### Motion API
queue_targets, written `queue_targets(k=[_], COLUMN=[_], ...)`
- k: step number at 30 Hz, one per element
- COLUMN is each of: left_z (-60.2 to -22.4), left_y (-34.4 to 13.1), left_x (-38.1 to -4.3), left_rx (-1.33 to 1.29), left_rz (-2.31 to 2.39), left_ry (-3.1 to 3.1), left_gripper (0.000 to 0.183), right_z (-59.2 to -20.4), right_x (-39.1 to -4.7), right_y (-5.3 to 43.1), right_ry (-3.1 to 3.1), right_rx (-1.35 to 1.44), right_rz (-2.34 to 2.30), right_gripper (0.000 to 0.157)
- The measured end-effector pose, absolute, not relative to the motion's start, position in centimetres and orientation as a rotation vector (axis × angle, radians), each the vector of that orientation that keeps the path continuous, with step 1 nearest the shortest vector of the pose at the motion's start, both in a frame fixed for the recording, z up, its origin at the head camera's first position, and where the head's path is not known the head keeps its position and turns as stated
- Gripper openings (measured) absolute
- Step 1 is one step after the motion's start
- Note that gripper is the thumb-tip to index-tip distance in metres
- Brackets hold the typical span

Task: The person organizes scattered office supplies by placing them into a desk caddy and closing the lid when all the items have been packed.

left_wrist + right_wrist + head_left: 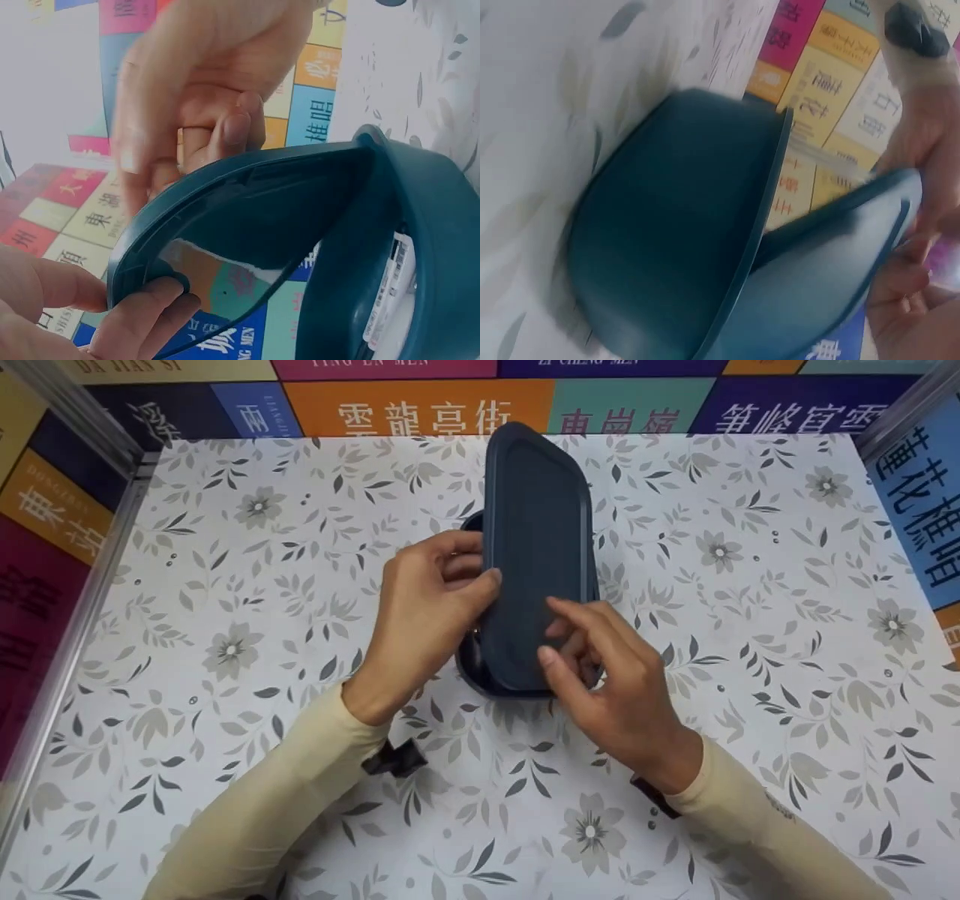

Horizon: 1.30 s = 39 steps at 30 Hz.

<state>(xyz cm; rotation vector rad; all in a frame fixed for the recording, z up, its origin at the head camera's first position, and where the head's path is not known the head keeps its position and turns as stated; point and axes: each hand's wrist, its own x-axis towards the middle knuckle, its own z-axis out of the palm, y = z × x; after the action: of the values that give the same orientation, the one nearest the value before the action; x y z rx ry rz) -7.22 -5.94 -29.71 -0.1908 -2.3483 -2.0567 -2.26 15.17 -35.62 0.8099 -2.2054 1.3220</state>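
Note:
A dark teal lid (540, 532) stands tilted up over a matching deep box (471, 664) in the middle of the table. My left hand (424, 607) pinches the lid's left edge, thumb on its outer face and fingers behind it. Close over the lid's lower right part, my right hand (622, 682) has loosely bent fingers, thumb and index apart. Inside the box (442, 225), the left wrist view shows a white item with a printed label (390, 289). The right wrist view shows the box's outer wall (667, 225) and the raised lid (817, 277).
A white table top (720, 697) with a grey leaf and flower print lies under the box. Colourful panels with large lettering (420, 409) stand along the back, and more rise at both sides. Black straps with small dark devices (394, 757) sit at both wrists.

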Motion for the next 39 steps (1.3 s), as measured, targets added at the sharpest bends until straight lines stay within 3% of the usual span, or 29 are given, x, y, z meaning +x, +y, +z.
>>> queue_targets(k=[14, 32, 39], left_z=[-31.0, -32.7, -33.5], left_y=[-7.8, -8.7, -9.2], left_x=[-6.8, -6.8, -6.9], left_rx=[-0.013, -0.037, -0.175], left_rz=[-2.417, -2.704, -2.473], left_ry=[-2.181, -2.003, -2.256], left_gripper=[0.031, 0.033, 0.043], right_z=[-37.1, -37.6, -37.6], right_x=[-5.2, -5.6, -5.7], right_y=[19.8, 20.4, 20.4], right_ry=[-2.45, -2.395, -2.339], right_rx=[0.402, 0.188, 0.137], right_rz=[1.214, 1.655, 1.721], right_gripper=[0.042, 0.036, 0.041])
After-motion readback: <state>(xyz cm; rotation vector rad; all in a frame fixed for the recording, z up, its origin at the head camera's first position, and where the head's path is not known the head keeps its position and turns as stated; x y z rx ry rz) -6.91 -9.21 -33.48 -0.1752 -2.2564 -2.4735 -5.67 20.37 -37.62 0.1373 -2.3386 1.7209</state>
